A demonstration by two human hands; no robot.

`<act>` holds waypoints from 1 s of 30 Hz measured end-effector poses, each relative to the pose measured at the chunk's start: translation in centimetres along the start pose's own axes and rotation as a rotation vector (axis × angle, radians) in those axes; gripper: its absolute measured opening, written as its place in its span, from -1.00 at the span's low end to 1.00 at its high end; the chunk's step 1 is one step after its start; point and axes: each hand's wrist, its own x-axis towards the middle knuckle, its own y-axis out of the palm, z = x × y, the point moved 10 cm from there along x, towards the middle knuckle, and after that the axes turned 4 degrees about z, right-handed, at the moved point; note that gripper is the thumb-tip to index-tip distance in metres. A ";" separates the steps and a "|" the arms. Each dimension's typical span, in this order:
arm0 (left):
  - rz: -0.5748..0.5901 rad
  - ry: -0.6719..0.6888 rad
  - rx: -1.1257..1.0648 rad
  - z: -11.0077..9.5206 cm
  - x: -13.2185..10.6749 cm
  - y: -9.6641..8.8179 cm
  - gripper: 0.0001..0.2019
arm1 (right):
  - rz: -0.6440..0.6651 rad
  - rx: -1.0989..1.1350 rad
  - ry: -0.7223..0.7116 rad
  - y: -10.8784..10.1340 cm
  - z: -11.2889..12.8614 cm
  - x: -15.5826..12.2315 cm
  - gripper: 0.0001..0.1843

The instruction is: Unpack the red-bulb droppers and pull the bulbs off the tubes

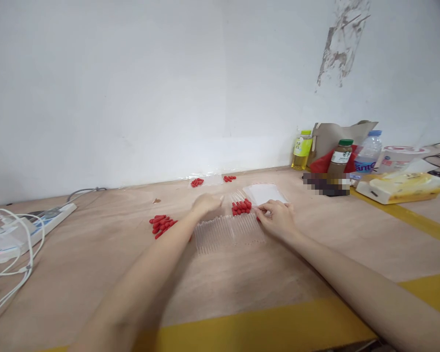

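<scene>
Clear thin tubes (214,235) lie side by side in a row on the table. Above them sits a cluster of small red rubber bulbs (241,207), with more clear tubes reaching back behind it. My right hand (276,217) is at the right end of the row, thumb and fingertips closed on a red bulb that is mostly covered. My left hand (205,203) hovers past the row's left end, one finger stretched to the right and nothing visible in it; its other fingers are partly hidden. A loose pile of red bulbs (161,224) lies left of my left forearm.
Bags with red bulbs (197,182) lie by the wall, near a white bag (266,194). Bottles (301,150), a tissue pack (403,187) and a tub stand at right. A power strip (55,217) with white cables is at left. Yellow tape (256,327) runs along the front.
</scene>
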 end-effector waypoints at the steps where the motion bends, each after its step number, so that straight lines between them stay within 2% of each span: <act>1: -0.040 -0.011 0.040 0.5 -1.0 -1.3 -0.82 | -0.025 0.027 -0.025 -0.1 0.2 0.0 -0.78; 4: -0.128 0.073 0.130 1.2 -5.3 -3.9 -0.91 | -0.114 0.089 -0.155 -0.8 1.7 -0.5 -0.75; 6: -0.232 0.292 0.274 0.0 -8.9 -4.7 -0.87 | -0.141 0.094 -0.264 -1.3 3.5 -1.2 -0.68; 8: -0.281 0.405 0.359 0.0 -11.8 -4.4 -0.86 | -0.114 0.073 -0.383 -1.2 5.8 -2.0 -0.62; 11: -0.290 0.528 0.383 0.0 -14.3 -3.2 -0.89 | -0.035 0.031 -0.565 -0.4 9.2 -3.7 -0.61; 14: -0.303 0.602 0.339 -0.4 -15.2 -2.5 -0.92 | -0.001 0.008 -0.673 0.7 10.9 -4.9 -0.68; 18: -0.288 0.641 0.282 -1.0 -15.0 -2.0 -0.91 | -0.034 0.026 -0.721 1.2 11.5 -5.5 -0.80; 21: -0.266 0.649 0.274 -1.3 -14.8 -1.6 -0.87 | -0.045 0.034 -0.736 1.3 11.8 -5.6 -0.80; 27: -0.245 0.705 0.399 -1.9 -15.2 -0.9 -0.86 | -0.054 0.038 -0.779 0.9 12.2 -6.0 -0.81; 30: -0.288 0.817 0.521 -2.7 -16.4 -0.8 -0.86 | -0.050 0.020 -0.828 0.8 12.2 -6.4 -0.81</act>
